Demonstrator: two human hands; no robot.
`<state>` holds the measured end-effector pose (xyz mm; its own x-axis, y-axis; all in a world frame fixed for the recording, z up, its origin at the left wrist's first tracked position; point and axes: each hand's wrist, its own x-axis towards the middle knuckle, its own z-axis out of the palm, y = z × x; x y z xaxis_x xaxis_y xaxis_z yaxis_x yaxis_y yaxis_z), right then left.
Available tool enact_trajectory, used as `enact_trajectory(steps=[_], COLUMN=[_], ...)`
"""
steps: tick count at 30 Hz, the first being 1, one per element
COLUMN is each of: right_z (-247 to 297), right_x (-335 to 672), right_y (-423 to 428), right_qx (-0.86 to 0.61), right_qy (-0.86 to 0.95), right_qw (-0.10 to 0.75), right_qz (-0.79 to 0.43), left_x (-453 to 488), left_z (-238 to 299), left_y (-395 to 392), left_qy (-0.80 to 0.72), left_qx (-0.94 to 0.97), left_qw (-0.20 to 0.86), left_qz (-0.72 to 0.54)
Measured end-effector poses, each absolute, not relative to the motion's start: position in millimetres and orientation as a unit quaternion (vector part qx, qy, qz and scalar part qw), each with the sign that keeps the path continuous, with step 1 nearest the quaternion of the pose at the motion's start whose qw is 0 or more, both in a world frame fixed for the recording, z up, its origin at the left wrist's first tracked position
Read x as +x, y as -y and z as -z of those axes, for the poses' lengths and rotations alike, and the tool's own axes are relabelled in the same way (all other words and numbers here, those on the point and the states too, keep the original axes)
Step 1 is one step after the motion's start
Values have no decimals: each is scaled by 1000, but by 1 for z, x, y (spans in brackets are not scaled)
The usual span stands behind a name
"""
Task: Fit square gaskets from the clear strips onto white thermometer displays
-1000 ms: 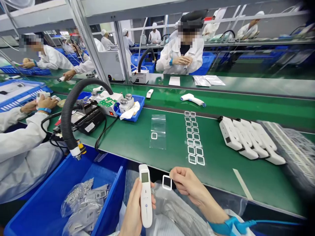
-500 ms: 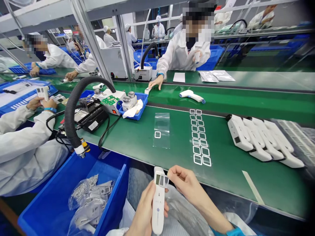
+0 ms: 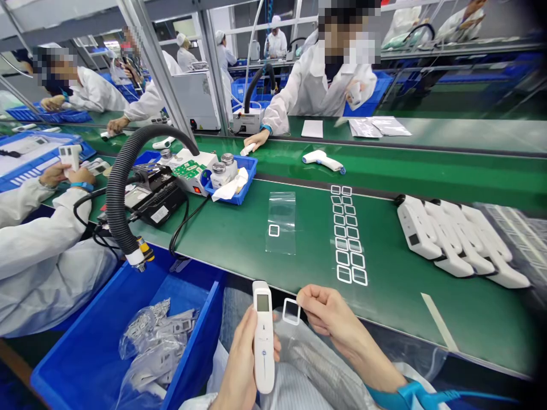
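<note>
My left hand (image 3: 241,359) is wrapped round a white handheld infrared thermometer (image 3: 264,336), its small grey screen upright at the top end and facing me. To the right of it, my right hand (image 3: 327,313) pinches a clear screen cover with a white frame (image 3: 291,312) by its right edge. A gap separates the cover from the thermometer. Ahead on the green bench, several more framed covers (image 3: 351,246) lie in two columns. A clear plastic bag (image 3: 282,212) with one framed cover on it lies left of them.
White thermometers (image 3: 421,228) are lined up at the right. A blue bin (image 3: 205,319) with bagged parts stands at my left, under a black flexible hose (image 3: 111,199). A blue tray (image 3: 252,176) holds jars. Another thermometer (image 3: 323,160) rests on the belt, where a co-worker's hand (image 3: 256,139) reaches.
The framed cover has come away from the thermometer's screen. My left hand and the thermometer have shifted left and slightly up. Across the belt, the co-worker's hand has moved left with a thermometer.
</note>
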<state>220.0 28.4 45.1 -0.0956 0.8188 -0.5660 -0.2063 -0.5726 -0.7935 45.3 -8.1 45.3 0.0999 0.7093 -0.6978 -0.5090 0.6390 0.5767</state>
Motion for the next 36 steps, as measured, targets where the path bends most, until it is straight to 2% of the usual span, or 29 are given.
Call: enact_trajectory(steps=[8,19,22,26,28,33,36], right_z=[-45,-43,-40,-29,-26,-36,-44], right_x=[212,204,203,206,209,218,220], right_y=[-28,-21,-11,2,4,-10,-22], right_qx=[-549,-564,-559,-486,-459,-480,-500], right_qy=[361,465,559,727,760,673,618], right_qw=[392,383,410,436,426,460,437], right_qz=[-644,-564,-456,-214,-173,-325,-421], left_x=[53,58,59,59,59,57,58], left_z=[-37,-41,-41,-40,-39,-36,-35], left_y=[16,14,14,13,12,8,5], left_qy=[-497,-517,-496,-492,-497,-489,-477], left_qx=[149,122,145,189,215,286,363], left_qw=[787,774,784,776,766,752,739], left_qz=[-333,-345,-344,-347,-346,-336,-306])
